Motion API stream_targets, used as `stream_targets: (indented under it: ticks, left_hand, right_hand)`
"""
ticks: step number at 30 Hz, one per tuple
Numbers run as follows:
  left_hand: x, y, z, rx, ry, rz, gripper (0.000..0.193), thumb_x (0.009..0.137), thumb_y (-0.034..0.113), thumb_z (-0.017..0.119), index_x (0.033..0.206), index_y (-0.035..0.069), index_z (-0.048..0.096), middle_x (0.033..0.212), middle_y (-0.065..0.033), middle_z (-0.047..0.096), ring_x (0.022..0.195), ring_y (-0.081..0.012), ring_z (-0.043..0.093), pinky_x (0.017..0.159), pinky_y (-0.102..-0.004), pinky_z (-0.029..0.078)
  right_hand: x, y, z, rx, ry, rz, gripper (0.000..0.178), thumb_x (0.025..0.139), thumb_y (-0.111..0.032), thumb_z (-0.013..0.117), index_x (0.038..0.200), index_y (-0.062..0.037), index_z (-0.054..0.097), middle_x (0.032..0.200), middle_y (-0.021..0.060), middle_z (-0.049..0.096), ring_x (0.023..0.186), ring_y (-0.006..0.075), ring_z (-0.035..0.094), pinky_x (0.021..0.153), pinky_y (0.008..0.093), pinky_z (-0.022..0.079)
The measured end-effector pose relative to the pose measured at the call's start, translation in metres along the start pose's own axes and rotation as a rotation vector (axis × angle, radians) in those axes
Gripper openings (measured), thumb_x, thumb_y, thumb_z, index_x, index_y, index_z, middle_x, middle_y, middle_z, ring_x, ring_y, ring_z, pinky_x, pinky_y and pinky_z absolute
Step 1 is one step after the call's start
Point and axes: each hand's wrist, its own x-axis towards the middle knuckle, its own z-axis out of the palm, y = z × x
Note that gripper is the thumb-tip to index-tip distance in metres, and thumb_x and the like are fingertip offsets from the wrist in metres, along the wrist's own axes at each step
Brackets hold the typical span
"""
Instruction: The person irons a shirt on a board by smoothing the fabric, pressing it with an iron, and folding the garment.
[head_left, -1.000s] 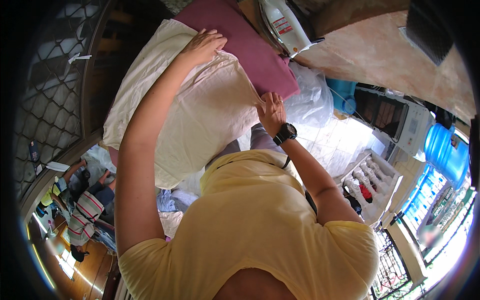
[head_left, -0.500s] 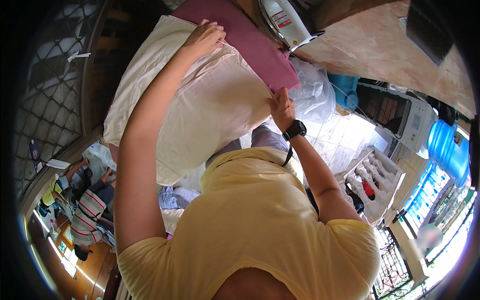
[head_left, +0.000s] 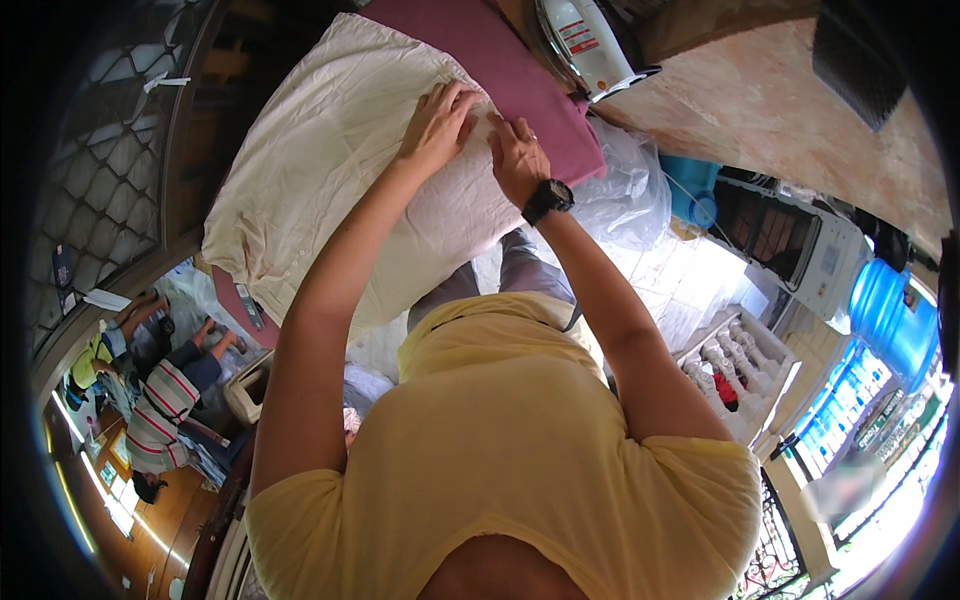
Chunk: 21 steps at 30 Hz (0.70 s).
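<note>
A cream cloth [head_left: 330, 170] with creases lies spread over a board covered in purple fabric [head_left: 560, 130], and its near part hangs down in front of my legs. My left hand [head_left: 438, 128] rests on the cloth near its far right edge, the fingers bent and a little apart. Close beside it, my right hand [head_left: 518, 165], with a black watch [head_left: 548, 201] on the wrist, lies at the same edge with its fingers spread. A small gap separates the two hands. Their fingertips press on the fabric; the undersides of both hands are hidden.
A white iron [head_left: 585, 45] stands beyond the board at upper right. Clear plastic [head_left: 630, 190], a teal container [head_left: 690, 190] and a blue water jug [head_left: 893, 310] are to the right. At lower left, beyond a lattice screen [head_left: 110, 160], another person [head_left: 165, 400] in a striped shirt sits.
My left hand has moved right along the cloth. My right hand has left the near right corner and moved up and left beside it. The cloth looks flatter at its far edge.
</note>
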Motion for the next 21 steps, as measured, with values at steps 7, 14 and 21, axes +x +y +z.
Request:
stream_targets:
  ticks: [7,14,21]
  left_hand:
    - [-0.029,0.012,0.019,0.139,-0.015,0.077,0.055,0.092,0.021,0.059,0.143,0.011,0.041,0.150,-0.0079,0.037,0.138,-0.0285,0.035,0.114,-0.0476,0.029]
    - [-0.051,0.033,0.033,0.041,-0.123,0.062,0.068,0.093,0.041,0.056,0.152,0.021,0.030,0.160,-0.0023,0.021,0.148,-0.0305,0.014,0.118,-0.0578,0.013]
    - [-0.048,0.048,0.022,0.075,-0.136,0.052,0.059,0.092,0.048,0.055,0.147,0.030,0.041,0.161,-0.0013,0.019,0.147,-0.0366,0.013,0.117,-0.0587,0.014]
  right_hand:
    - [-0.009,0.011,-0.015,0.071,-0.146,0.166,0.032,0.089,-0.020,0.062,0.120,-0.0171,0.063,0.111,0.0172,0.061,0.093,0.0369,0.063,0.078,0.0465,0.053]
    - [0.085,0.020,-0.083,-0.508,0.499,-0.267,0.034,0.085,-0.026,0.068,0.105,0.0009,0.062,0.084,0.0210,0.063,0.072,0.0341,0.064,0.064,0.0440,0.052]
    - [0.181,0.015,-0.114,-0.532,-0.160,-0.211,0.037,0.088,-0.033,0.066,0.111,-0.0044,0.062,0.084,0.0207,0.065,0.072,0.0370,0.065,0.066,0.0449,0.052]
